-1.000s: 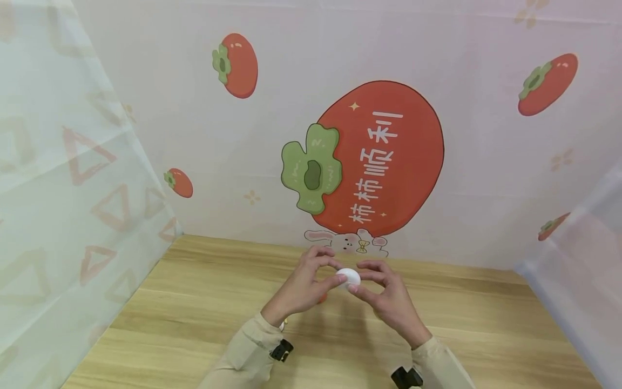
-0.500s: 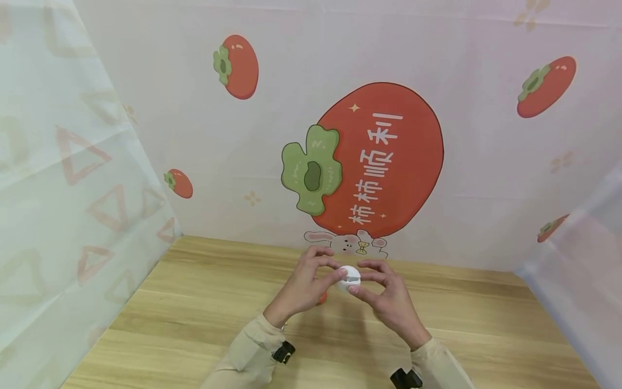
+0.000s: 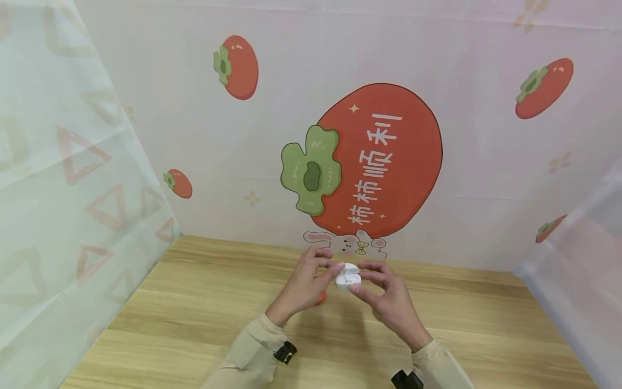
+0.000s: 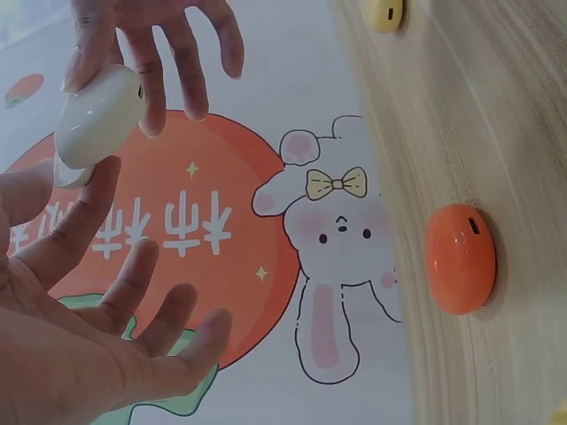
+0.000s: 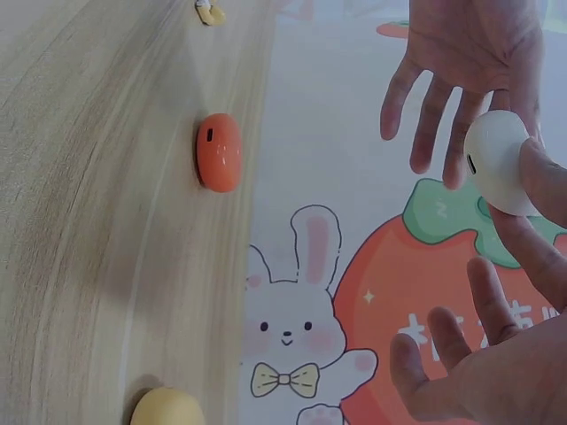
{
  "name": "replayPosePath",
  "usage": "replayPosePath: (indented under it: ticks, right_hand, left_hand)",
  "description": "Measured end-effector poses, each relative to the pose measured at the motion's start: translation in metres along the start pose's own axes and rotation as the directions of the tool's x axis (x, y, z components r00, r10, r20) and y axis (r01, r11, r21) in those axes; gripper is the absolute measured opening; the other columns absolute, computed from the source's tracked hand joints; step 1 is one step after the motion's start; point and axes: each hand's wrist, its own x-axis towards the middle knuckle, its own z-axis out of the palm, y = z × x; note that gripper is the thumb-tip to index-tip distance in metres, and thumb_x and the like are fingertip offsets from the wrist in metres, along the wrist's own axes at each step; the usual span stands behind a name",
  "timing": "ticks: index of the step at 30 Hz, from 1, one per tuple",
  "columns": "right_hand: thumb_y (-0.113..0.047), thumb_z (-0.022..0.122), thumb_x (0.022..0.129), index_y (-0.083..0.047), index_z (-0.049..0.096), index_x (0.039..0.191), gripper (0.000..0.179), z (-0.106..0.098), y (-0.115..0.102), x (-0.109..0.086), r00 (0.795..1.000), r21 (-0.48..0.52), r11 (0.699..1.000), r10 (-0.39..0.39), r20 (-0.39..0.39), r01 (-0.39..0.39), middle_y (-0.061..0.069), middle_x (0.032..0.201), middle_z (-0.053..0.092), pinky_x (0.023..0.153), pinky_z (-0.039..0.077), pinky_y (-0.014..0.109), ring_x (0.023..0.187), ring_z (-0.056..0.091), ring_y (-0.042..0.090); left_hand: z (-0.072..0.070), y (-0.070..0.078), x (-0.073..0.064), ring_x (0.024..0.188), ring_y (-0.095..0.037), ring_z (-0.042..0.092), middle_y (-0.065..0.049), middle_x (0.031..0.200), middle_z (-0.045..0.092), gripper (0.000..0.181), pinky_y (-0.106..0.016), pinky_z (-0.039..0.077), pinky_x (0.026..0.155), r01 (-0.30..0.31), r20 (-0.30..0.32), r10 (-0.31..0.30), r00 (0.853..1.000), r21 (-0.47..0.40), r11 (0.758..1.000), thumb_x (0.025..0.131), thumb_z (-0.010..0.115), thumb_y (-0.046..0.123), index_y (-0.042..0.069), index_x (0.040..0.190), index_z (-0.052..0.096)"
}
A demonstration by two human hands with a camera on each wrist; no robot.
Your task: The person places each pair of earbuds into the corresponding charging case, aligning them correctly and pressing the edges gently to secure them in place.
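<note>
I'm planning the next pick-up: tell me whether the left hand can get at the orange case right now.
Probably not yet: the left hand pinches the white case. Once freed, its way looks clear: the orange case lies uncovered on the table below.

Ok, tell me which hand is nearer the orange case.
The left hand, which partly hides the orange case in the head view; the right hand is farther off, to its right.

Right wrist: we count two hands [image 5: 474,44] [image 5: 505,376], one white case [image 5: 493,161] (three o'clock), one orange case [image 5: 219,155] (ten), one yellow case [image 5: 168,410] (seven).
</note>
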Motion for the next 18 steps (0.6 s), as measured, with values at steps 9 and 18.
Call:
replayPosePath:
  ticks: [9,18]
  right_hand:
    - [-0.011,0.082,0.086,-0.004,0.078,0.105,0.021,0.000,-0.002,0.000,1.000,0.004,1.000,-0.007,-0.015,0.007,0.011,0.127,0.061,0.101,0.044,0.062,0.121,0.055,0.032]
    - [-0.011,0.083,0.085,-0.004,0.079,0.102,0.019,-0.002,0.000,0.000,1.000,-0.010,1.000,-0.018,-0.026,0.017,0.012,0.126,0.062,0.101,0.044,0.064,0.121,0.055,0.033]
  left_hand:
    - [0.001,0.000,0.001,0.130,-0.036,0.047,-0.017,0.134,0.055,0.044,-0.055,0.046,0.100,0.022,0.007,-0.022,1.000,0.010,1.000,0.104,0.057,0.034,-0.006,0.101,0.075]
    - [-0.009,-0.003,-0.002,0.129,-0.034,0.048,-0.014,0.132,0.055,0.038,-0.059,0.041,0.104,0.030,0.022,-0.030,0.999,0.015,0.999,0.102,0.061,0.041,0.006,0.104,0.075]
